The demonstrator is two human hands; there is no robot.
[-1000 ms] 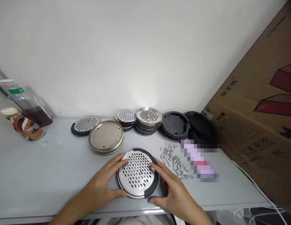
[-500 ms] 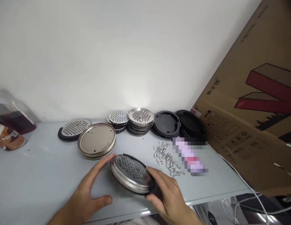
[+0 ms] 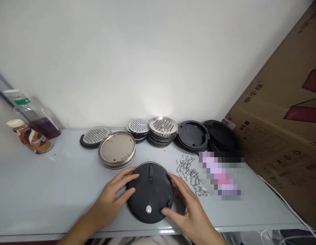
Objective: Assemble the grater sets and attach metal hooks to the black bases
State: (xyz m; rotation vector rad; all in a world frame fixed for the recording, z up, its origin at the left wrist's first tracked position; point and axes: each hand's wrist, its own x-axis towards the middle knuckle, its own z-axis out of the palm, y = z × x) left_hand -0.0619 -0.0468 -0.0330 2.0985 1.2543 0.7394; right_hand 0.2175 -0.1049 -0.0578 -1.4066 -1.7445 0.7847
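A round grater [image 3: 150,197] is near the table's front edge, its black plastic underside facing up with a narrow clip near the far edge and a shiny oval spot near the close edge. My left hand [image 3: 114,194] holds its left rim, fingers and thumb on the black face. On the right rim, my right hand [image 3: 186,207] grips with the thumb on top and the fingers along the side. Just right of it lies a heap of bent wire hooks [image 3: 191,173]. Its perforated metal face is hidden beneath.
Along the wall stand a grater in a black holder [image 3: 95,136], a stack of metal discs [image 3: 117,148], perforated plates [image 3: 139,126], spiked grating plates [image 3: 163,127] and black round bases [image 3: 192,134]. Bottles [image 3: 35,136] stand left; a large carton [image 3: 275,136] leans at right.
The grater has been turned over, from perforated face up to black underside up. My left hand, apart from it before, now holds its left rim. The view has shifted left.
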